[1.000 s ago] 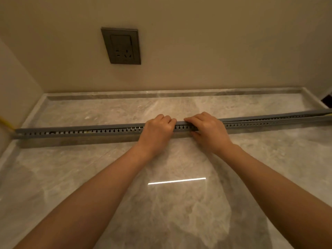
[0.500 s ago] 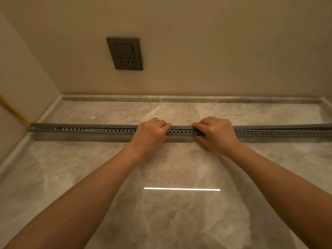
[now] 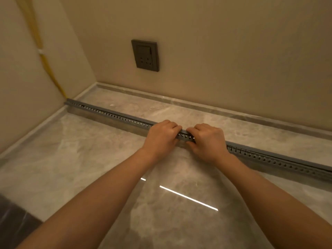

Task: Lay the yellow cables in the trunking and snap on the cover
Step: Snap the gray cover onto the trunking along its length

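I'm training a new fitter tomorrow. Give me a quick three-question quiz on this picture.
1. True or false: the left hand and the right hand both grip the trunking.
2. The yellow cable runs down: A) the left wall B) the back wall C) the floor.
3. Which hand is nearer the cable?
Key: 1 true; 2 A; 3 left.

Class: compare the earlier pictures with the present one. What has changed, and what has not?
The left hand and right hand slid closer together along the cover, fingers still curled over it. Nothing was let go. The trunking, yellow cable and socket stayed put; only the view swung left.
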Demonstrator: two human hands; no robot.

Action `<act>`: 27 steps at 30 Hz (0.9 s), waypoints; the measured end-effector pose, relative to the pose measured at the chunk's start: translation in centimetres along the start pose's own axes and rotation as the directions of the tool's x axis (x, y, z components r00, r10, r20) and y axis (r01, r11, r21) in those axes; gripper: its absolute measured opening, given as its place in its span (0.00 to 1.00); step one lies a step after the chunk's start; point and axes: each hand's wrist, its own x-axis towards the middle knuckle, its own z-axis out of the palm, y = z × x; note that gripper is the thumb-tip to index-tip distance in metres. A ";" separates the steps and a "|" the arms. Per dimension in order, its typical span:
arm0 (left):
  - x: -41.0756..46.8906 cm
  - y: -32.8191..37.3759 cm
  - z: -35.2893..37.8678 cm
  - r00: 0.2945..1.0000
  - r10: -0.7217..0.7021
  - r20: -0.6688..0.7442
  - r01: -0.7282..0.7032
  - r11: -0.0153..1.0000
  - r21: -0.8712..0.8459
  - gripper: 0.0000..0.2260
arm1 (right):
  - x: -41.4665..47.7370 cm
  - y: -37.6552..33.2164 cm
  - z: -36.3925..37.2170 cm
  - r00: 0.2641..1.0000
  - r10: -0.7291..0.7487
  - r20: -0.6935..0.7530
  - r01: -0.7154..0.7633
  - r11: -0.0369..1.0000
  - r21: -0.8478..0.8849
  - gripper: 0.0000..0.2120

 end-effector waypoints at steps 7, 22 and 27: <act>0.4 1.5 -0.3 0.996 0.086 0.007 -0.086 0.981 0.174 0.07 | -0.3 0.3 0.4 0.998 0.059 -0.015 -0.058 0.997 0.055 0.11; 1.4 0.3 0.2 0.979 0.189 0.073 -0.200 0.959 0.199 0.08 | -3.7 1.3 -1.8 0.970 0.242 -0.008 -0.241 0.969 0.057 0.15; 1.5 0.2 0.8 0.977 0.180 0.117 -0.199 0.964 0.178 0.10 | -4.5 1.0 -2.1 0.982 0.183 -0.035 -0.185 0.980 -0.073 0.14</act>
